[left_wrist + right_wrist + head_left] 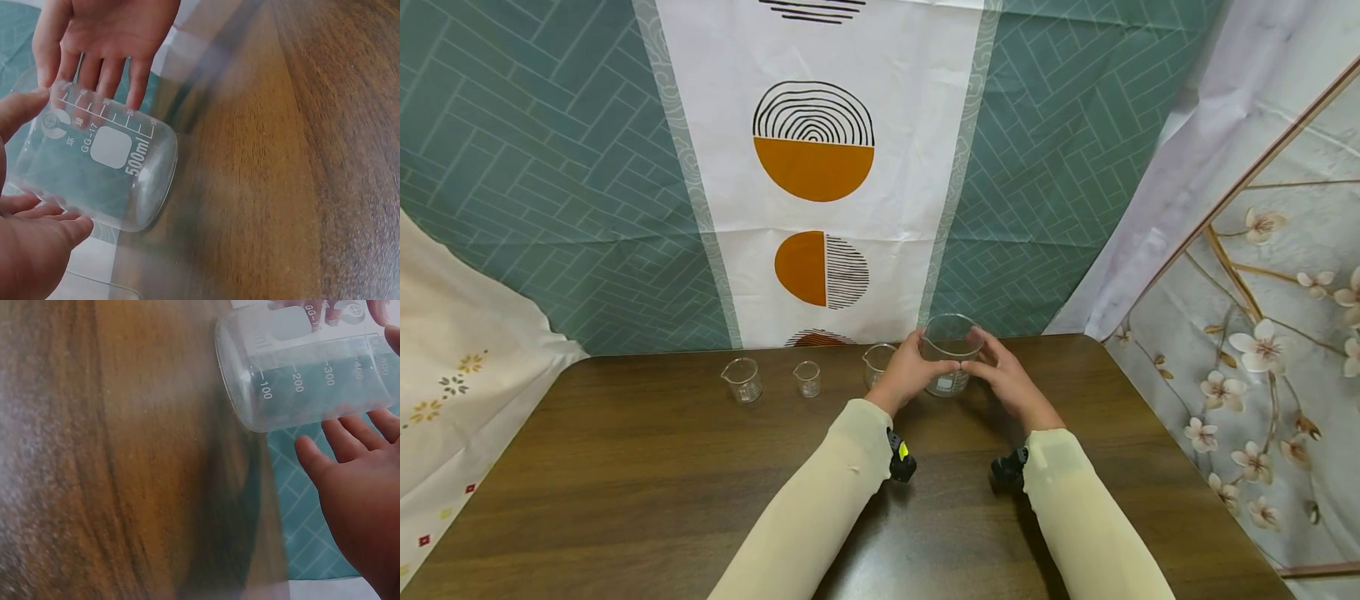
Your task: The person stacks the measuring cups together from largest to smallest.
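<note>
While the head view takes in the widest stretch of room, the large beaker (952, 346) stands out right of centre, near the table's far edge, gripped between the left hand (910, 368) and the right hand (1007, 379), fingers round its sides and thumbs meeting at the front. Only here do 3 smaller beakers show: the medium beaker (743, 382) and the smallest beaker (807, 380) left of centre, set apart, and the half-hidden beaker (876, 365) just beside the left hand. The table (647, 467) is dark brown wood grain across the lower frame; a teal-and-white curtain (587, 167) with orange and black half circles fills the top, a flowered cloth (1247, 408) hangs at the right and a cream cloth (460, 333) at the left. In the left wrist view the large beaker lies at the left of the frame, tilted by the camera's angle, its front legible: "500ml" and "GG-17" around a white patch (111, 147), with a round logo (54, 124) and 2 Chinese characters. In the right wrist view it is at the upper right, the right hand's fingers below it, and a scale (298, 380) reads 100, 200, 300 and 400. Whether its base touches the wood I cannot tell.
</note>
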Motion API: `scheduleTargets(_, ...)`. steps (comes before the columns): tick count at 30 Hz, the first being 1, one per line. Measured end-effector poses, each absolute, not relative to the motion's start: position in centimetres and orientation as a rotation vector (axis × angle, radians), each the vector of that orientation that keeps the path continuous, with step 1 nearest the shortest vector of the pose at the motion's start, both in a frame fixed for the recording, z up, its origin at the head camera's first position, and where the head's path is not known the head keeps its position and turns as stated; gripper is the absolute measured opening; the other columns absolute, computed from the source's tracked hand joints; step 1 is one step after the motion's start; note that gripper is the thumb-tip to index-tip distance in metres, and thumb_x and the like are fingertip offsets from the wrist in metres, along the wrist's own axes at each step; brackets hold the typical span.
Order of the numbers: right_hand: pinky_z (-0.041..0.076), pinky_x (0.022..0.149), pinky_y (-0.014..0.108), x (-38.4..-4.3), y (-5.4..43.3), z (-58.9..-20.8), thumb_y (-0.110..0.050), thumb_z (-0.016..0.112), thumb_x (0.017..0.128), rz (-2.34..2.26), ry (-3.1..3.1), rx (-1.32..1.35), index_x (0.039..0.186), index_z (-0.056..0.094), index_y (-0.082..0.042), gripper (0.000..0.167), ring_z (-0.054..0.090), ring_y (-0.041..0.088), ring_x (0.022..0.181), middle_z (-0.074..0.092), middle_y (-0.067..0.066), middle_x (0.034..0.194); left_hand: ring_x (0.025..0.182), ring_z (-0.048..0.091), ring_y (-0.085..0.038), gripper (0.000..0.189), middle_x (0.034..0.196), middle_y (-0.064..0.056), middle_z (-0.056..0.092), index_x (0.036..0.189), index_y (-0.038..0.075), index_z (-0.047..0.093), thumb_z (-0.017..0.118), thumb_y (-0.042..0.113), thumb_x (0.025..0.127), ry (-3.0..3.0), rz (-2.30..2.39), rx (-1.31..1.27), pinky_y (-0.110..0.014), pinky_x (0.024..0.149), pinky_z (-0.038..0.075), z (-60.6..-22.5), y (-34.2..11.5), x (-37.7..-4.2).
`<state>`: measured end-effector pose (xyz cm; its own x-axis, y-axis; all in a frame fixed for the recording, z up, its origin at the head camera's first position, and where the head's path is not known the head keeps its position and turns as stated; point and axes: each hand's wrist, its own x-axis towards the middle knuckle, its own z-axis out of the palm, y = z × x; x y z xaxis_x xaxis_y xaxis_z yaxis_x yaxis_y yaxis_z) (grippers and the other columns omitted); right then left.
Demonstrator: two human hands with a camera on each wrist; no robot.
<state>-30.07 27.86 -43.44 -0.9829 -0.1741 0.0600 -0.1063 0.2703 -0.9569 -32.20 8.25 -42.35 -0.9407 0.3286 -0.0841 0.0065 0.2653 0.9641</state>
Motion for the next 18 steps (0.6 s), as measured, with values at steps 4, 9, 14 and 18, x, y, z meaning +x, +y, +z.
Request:
scheduleTargets(4,0.019,0.116,0.057,-30.0,27.9,-43.6,-0.019,0.057,0.098,-1.847,2.451,-0.311,0.156,0.016,-0.013,0.071,0.015,0.037,0.149,0.021,0.017,0.16,0.147,0.026,-0.028,0.1,0.16,-0.012,0.024,0.155,0.012,0.016,0.077,0.041,0.081,2.291,1.71,0.307,-0.049,0.112,0.034,-42.3,8.3,-32.0)
scheduleTargets(9,0.019,0.117,0.056,-29.9,27.9,-43.7,-0.021,0.057,0.098,-1.843,2.464,-0.333,0.155,0.016,-0.011,0.071,0.015,0.034,0.149,0.021,0.016,0.16,0.147,0.025,-0.027,0.099,0.16,-0.011,0.023,0.155,0.011,0.017,0.076,0.042,0.082,2.307,1.7,0.33,-0.047,0.113,0.033,-42.4,8.3,-31.9)
scheduleTargets(14,0.02,0.116,0.056,-29.6,27.9,-43.7,-0.019,0.057,0.098,-1.833,2.476,-0.355,0.155,0.015,-0.007,0.072,0.016,0.035,0.149,0.022,0.019,0.159,0.147,0.025,-0.027,0.1,0.16,-0.011,0.023,0.156,0.012,0.016,0.075,0.043,0.082,2.305,1.699,0.34,-0.049,0.112,0.033,-42.4,8.0,-31.5)
scheduleTargets(18,0.021,0.115,0.056,-29.1,27.8,-43.5,-0.019,0.058,0.098,-1.814,2.507,-0.379,0.155,0.015,-0.005,0.072,0.017,0.037,0.148,0.023,0.02,0.159,0.147,0.026,-0.028,0.099,0.16,-0.012,0.025,0.155,0.012,0.018,0.076,0.043,0.082,2.297,1.714,0.368,-0.05,0.112,0.033,-42.1,7.7,-31.1)
